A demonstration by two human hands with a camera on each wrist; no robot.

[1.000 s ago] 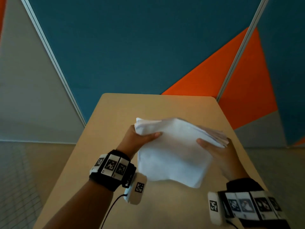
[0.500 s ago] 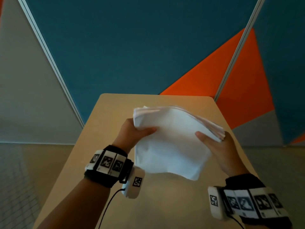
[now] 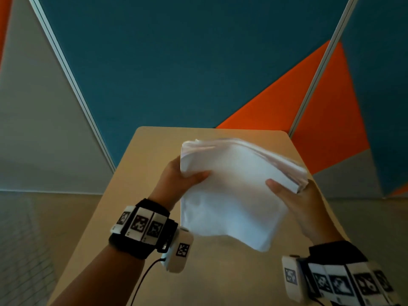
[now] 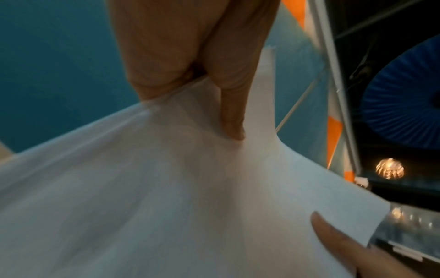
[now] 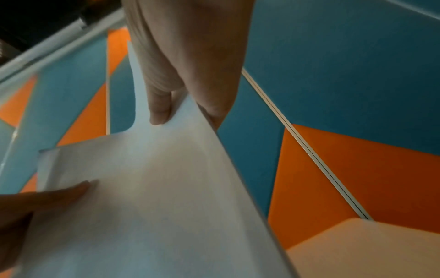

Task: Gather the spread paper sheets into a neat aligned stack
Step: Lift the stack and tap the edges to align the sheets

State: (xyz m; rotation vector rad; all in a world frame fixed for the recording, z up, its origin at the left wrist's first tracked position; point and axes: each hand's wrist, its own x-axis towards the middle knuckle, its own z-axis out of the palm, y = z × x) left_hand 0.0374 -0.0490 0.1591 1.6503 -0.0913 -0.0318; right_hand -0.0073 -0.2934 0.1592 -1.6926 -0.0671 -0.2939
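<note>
Left hand (image 3: 176, 180): grip closed on the left edge of the paper stack (image 3: 231, 195), thumb on the top sheet, fingers underneath. The left wrist view confirms it: the thumb (image 4: 232, 112) presses into the top sheet and dents it slightly.

Right hand (image 3: 302, 204): grip closed on the right edge of the same stack, thumb (image 3: 276, 186) lying on top, palm and fingers below. In the right wrist view the thumb (image 5: 159, 105) rests flat on the top sheet near the edge, the fingers (image 5: 214, 79) wrap under.

Stack: held between both hands above the table (image 3: 143, 195), tilted, far edge higher than near edge. The near lower corner hangs free and looks blurred. Whether it touches the table cannot be told. Sheet edges at the far right corner are fanned and not flush; the left far corner also shows several offset layers.

Surroundings: light wooden table with rounded far corners. Behind it, wall panels (image 3: 176, 62) in teal, orange and grey, split by pale strips. Both wrists carry black bands with printed square markers (image 3: 141, 224).
</note>
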